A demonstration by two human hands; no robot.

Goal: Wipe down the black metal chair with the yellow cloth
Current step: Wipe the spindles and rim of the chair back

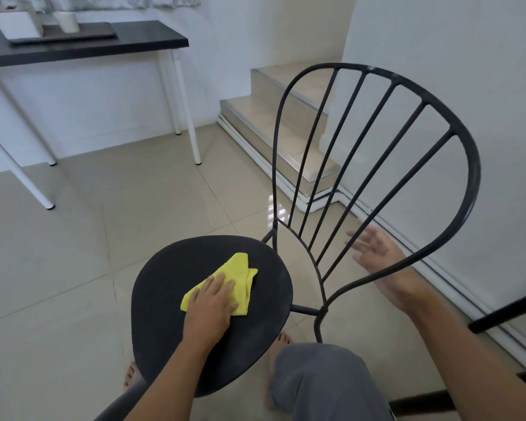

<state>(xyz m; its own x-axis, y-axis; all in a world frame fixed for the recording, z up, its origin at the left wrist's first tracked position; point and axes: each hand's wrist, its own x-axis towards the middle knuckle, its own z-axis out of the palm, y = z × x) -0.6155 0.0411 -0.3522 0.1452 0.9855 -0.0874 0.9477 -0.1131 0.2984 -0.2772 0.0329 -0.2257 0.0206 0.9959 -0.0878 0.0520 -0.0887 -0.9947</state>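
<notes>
The black metal chair stands on the tiled floor in front of me, its round seat at centre and its curved barred backrest rising to the right. A folded yellow cloth lies on the seat. My left hand presses flat on the near part of the cloth, fingers spread over it. My right hand hovers open and blurred behind the backrest's lower rail, fingers apart, holding nothing.
A dark-topped table with white legs stands at the back left, a tray with white containers on it. Beige tiled steps rise behind the chair. A white wall runs along the right. My bare feet and grey trouser leg are below the seat.
</notes>
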